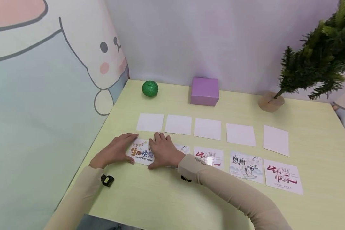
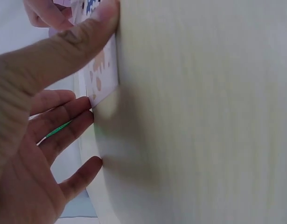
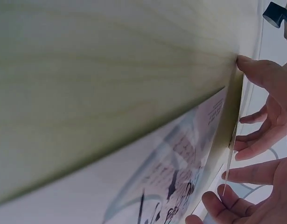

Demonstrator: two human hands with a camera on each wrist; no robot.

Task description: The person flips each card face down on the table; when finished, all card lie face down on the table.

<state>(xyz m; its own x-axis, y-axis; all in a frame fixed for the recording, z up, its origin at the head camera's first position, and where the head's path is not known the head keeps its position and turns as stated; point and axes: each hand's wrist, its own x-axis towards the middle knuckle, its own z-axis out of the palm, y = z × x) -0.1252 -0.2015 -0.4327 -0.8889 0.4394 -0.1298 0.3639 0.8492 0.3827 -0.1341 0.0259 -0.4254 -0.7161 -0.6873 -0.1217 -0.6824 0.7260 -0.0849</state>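
Here's the pale table (image 1: 149,195) spread around the purple box (image 1: 205,88), with a green tree (image 1: 319,60) leaning in to the box's right! Now the hands, both on the near side of the box and off to its left: the left hand (image 1: 118,150) and the right hand (image 1: 164,152), each spanned wide, thumb at the near edge, fingertips at the far one. What they hold between them is the birthday card (image 1: 142,152), printed face up, nearer the person than the box and to its left; whether it lies fully flat cannot be told. Other printed cards (image 1: 247,166) run rightward, one partly hidden by the right hand. Between that row and the box, five blank cards (image 1: 150,122) line up. And left of the box, a green ball (image 1: 150,88)!
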